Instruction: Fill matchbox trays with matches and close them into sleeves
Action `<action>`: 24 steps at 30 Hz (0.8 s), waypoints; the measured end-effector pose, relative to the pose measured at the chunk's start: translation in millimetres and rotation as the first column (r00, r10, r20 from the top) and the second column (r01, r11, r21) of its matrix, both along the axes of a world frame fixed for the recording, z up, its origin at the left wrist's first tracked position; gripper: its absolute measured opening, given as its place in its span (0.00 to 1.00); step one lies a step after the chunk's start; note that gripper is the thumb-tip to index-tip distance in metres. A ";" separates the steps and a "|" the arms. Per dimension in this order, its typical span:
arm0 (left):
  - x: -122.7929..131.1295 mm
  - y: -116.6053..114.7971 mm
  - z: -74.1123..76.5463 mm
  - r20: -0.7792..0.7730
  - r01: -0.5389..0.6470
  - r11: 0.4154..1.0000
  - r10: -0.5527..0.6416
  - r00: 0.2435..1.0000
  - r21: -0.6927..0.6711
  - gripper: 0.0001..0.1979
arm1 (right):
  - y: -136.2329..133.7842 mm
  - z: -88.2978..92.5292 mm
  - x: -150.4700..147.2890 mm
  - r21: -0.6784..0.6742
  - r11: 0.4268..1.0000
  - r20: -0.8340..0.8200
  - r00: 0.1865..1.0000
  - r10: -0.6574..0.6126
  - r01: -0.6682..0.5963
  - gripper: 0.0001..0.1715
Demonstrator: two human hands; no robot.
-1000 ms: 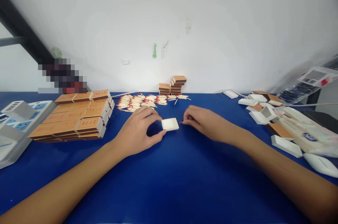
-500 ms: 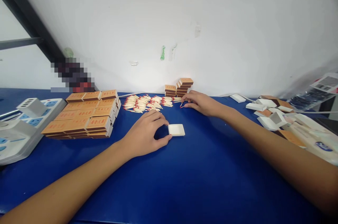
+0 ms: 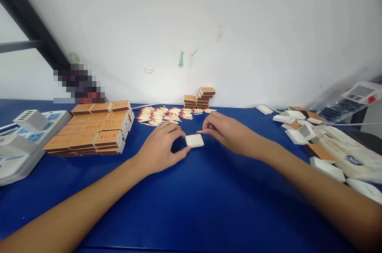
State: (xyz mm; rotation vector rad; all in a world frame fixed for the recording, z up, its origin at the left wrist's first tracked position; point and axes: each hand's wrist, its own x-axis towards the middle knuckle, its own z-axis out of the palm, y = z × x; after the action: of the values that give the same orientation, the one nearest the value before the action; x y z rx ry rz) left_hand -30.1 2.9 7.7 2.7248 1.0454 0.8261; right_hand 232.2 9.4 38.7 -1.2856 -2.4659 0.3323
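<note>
A small white matchbox tray lies on the blue table. My left hand grips the tray's left edge between thumb and fingers. My right hand is pinched on a red-tipped match, held just above the tray's far right corner. Behind both hands a loose pile of matches is spread near the wall.
Rows of stacked orange matchboxes stand at the left, beside a white power strip. A small stack of matchboxes sits against the wall. White trays and orange sleeves and plastic bags crowd the right.
My right hand went out to the match pile, picked up a match and came back to the tray. My left hand stayed on the tray.
</note>
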 end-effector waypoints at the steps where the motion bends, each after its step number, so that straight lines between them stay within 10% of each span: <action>1: 0.5 -0.2 0.1 0.006 0.000 1.000 0.000 1.000 0.000 0.11 | -7.8 -1.1 -5.7 0.001 1.000 0.033 0.999 0.011 -0.011 0.09; 8: 2.1 -1.5 1.7 0.012 0.015 1.000 -0.016 1.000 0.005 0.09 | -18.6 -6.2 -23.7 0.041 0.999 0.180 0.983 0.023 -0.031 0.07; 18: 0.6 -1.6 -0.9 -0.004 0.010 1.000 -0.010 1.000 -0.025 0.13 | 89.3 -25.1 37.0 0.122 0.951 0.024 0.957 -0.288 0.284 0.08; 24: -0.4 -2.1 -1.8 -0.010 0.016 0.999 -0.016 1.000 -0.041 0.13 | 96.3 -35.7 37.1 0.063 0.954 0.064 0.952 -0.298 0.294 0.11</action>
State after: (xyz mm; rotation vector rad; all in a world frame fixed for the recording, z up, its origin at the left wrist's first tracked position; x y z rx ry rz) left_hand -30.6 0.8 5.9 2.7028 1.0295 0.7806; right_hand 269.2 105.7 3.0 -1.6426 -2.2744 0.1439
